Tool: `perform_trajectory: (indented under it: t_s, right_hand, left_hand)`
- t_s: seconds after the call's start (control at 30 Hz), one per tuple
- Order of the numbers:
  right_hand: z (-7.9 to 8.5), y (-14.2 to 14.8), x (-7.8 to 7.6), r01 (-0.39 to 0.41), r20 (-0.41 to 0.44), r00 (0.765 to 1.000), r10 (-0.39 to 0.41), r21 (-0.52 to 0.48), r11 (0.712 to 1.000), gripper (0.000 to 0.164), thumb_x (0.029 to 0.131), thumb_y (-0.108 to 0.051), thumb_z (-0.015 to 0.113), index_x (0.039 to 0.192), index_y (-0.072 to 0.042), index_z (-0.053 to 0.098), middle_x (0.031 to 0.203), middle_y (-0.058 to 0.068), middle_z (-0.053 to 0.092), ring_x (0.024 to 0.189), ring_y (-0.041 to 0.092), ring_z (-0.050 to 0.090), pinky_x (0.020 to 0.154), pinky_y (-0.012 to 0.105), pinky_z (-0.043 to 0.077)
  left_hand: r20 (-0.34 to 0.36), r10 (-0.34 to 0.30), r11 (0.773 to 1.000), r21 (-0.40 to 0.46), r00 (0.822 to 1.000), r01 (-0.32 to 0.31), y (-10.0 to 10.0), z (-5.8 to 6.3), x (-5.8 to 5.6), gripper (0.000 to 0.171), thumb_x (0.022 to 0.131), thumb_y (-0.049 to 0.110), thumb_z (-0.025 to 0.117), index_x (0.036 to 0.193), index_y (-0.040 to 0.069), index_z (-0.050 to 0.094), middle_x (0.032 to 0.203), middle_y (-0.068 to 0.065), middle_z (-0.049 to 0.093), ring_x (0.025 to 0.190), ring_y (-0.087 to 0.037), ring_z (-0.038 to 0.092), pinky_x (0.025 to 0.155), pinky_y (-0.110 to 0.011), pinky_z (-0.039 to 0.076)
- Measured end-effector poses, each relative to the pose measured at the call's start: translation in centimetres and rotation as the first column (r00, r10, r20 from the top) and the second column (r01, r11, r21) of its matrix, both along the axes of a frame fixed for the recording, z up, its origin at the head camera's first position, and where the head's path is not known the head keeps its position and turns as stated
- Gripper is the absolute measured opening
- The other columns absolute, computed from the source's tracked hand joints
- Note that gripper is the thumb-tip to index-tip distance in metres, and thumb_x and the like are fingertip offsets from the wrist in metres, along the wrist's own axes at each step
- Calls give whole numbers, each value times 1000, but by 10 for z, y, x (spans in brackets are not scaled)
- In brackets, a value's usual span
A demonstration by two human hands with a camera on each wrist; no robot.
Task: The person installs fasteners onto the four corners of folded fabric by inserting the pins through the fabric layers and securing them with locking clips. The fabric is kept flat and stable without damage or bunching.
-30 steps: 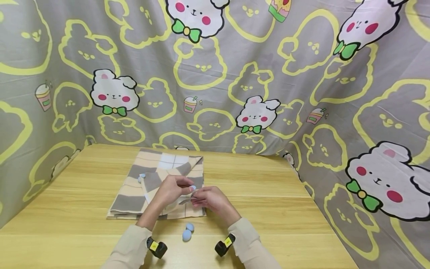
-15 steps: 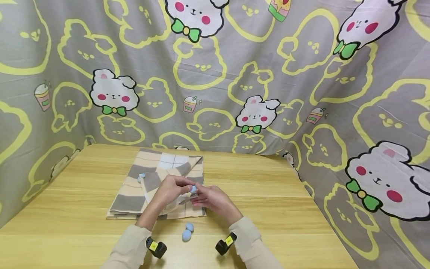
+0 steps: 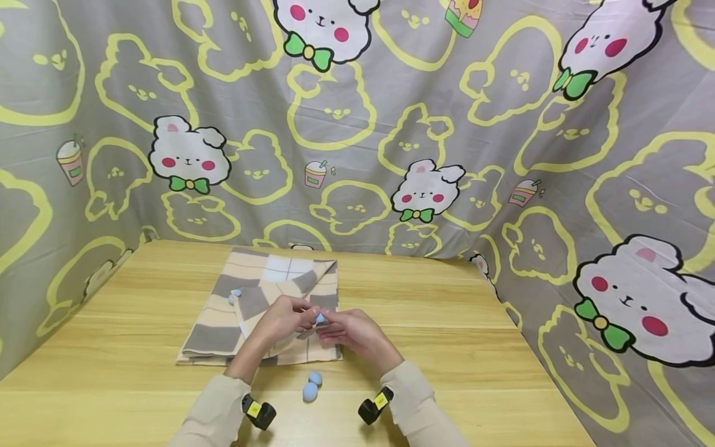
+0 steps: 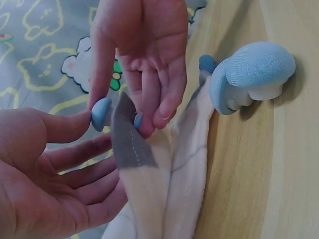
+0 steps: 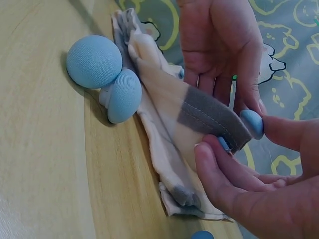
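Note:
A folded plaid blanket (image 3: 212,338) in beige, grey and white lies left of centre on the table, its near right corner lifted between the hands. At that corner sits a blue mushroom-shaped duvet clip; its domed cap (image 4: 101,114) is on one face of the cloth and a small blue piece (image 4: 137,121) shows on the other. My right hand (image 3: 354,329) pinches across the clip, thumb against the cap and fingers at the small piece. With its thumb also on the cap, my left hand (image 3: 285,320) holds from the other side, its fingers partly hidden behind the cloth.
Two loose blue mushroom-shaped clips (image 3: 310,391) lie touching on the wooden table (image 3: 424,347), nearer the person. More small blue pieces (image 3: 234,293) sit on the blanket's left part. A patterned grey curtain (image 3: 346,205) hangs behind and at both sides.
The right thumb has come up from the cloth corner onto the clip's cap. The left hand has shifted slightly downward with the cap. The blanket and the loose clips stay where they were.

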State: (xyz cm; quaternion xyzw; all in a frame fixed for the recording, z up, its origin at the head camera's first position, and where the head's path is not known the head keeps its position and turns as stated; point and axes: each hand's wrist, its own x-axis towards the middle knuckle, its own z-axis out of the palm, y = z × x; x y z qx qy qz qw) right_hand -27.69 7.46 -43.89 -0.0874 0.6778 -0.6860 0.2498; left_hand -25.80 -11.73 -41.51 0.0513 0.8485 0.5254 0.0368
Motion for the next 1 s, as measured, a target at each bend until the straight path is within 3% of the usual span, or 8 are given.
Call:
perform_trajectory:
  t_s: [0.33, 0.63, 1.0]
  right_hand:
    - [-1, -1, 1, 19, -5, 1000, -19, -23, 1000, 42, 102, -25, 59, 120, 12, 65, 107, 26, 74, 93, 23, 75, 88, 36, 60]
    - [-1, -3, 2, 67, -21, 997, -68, -55, 996, 36, 101, -17, 59, 119, 13, 66, 94, 15, 77, 81, 15, 73, 80, 31, 61]
    - [0, -4, 3, 67, -27, 997, -68, -52, 996, 37, 102, -18, 58, 121, 12, 65, 98, 16, 77, 83, 14, 72, 82, 30, 60]
  left_hand:
    - [5, 10, 1000, -7, 1000, -10, 2, -3, -3, 20, 99, 18, 66, 104, 3, 77, 97, -10, 77, 80, -16, 73, 71, -31, 58]
    - [-6, -14, 1000, 0, 1000, 14, 2, -1, -3, 16, 98, 16, 67, 95, 5, 77, 91, -6, 76, 76, -14, 70, 68, -29, 55]
    - [-12, -20, 1000, -13, 1000, 20, -1, -2, -3, 14, 97, 17, 68, 98, 6, 77, 94, -6, 75, 79, -15, 69, 69, -31, 57]
